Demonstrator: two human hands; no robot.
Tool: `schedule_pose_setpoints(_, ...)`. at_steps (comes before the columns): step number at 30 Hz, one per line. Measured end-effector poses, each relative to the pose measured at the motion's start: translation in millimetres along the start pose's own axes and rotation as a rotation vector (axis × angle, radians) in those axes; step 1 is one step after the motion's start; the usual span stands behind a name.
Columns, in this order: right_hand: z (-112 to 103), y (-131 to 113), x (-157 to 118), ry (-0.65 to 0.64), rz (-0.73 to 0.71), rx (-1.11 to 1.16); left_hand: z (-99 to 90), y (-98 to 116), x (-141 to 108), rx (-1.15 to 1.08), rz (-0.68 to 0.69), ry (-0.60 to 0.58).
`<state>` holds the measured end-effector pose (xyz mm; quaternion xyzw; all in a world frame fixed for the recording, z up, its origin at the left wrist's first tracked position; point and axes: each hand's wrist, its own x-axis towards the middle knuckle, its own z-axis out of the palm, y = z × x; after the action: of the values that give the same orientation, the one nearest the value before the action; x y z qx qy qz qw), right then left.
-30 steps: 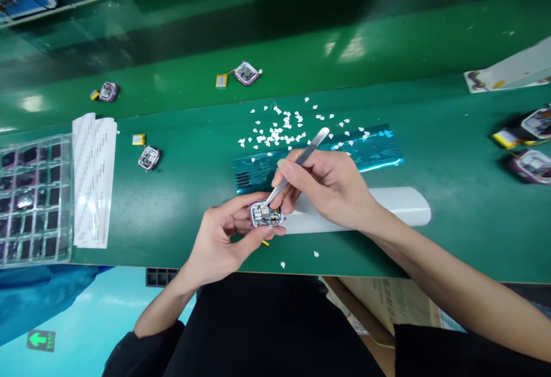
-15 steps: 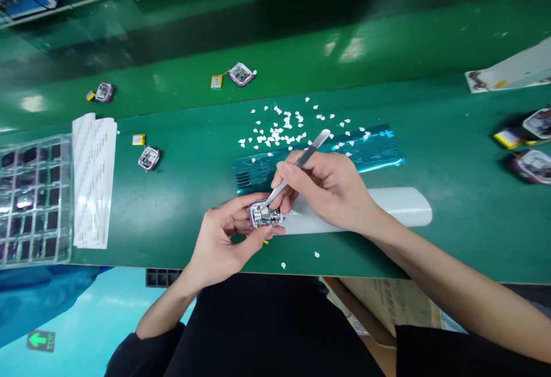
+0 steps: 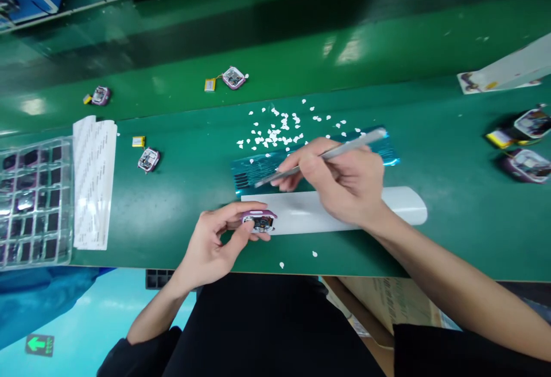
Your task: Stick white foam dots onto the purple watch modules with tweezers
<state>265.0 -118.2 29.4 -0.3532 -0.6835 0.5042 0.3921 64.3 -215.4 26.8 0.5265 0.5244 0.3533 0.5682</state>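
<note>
Purple-cased module [image 3: 258,220] — board exposed — pinched in left hand [image 3: 215,245].

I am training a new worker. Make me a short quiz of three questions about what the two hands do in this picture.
1. True or false: the left hand holds the small purple device.
2. Which tool is in the right hand? A) screwdriver B) tweezers C) brush
3. Fill in: the tweezers' tip is over the shiny ______ strip, apart from the device.

Key
1. True; it is gripped between thumb and fingers, tilted on edge.
2. B; the metal tweezers lie nearly level in the hand.
3. Blue; the white paper bits lie just behind that strip.
</note>
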Motion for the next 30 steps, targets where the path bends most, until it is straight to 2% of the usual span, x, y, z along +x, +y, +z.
schedule_pose_setpoints(3,-6,13,6,-0.074,-0.159,-0.258,-13.4,-7,3,0.355,0.208,0.113)
schedule_pose_setpoints(6,-7,27,12,-0.190,-0.214,-0.294,-23.8,-18,11,0.649,0.394,0.150)
schedule_pose_setpoints(10,-5,38,14,-0.241,-0.195,-0.265,-27.0,-30,18,0.756,0.415,0.121)
schedule_pose_setpoints(14,-2,40,11,-0.189,-0.180,-0.306,-25.2,-30,19,0.723,0.417,0.116)
schedule_pose_setpoints(16,1,42,8,-0.171,-0.241,-0.359,-25.8,-28,21,0.741,0.403,0.095)
schedule_pose_setpoints(20,5,43,5,-0.117,-0.510,-0.538,-29.0,-29,27,0.777,0.408,0.082)
schedule_pose_setpoints(23,-2,39,9,0.077,-0.679,-0.665,-28.2,-26,25,0.736,0.414,0.097)
schedule_pose_setpoints(26,-12,34,15,0.262,-0.757,-0.718,-24.8,-8,18,0.625,0.430,0.089)
schedule_pose_setpoints(28,-14,32,15,0.278,-0.771,-0.762,-26.0,10,18,0.345,0.434,0.132)
schedule_pose_setpoints(29,-14,31,15,0.269,-0.779,-0.790,-28.8,18,23,0.129,0.406,0.182)
schedule_pose_setpoints(30,-13,31,14,0.257,-0.784,-0.820,-33.2,24,31,-0.100,0.344,0.304)
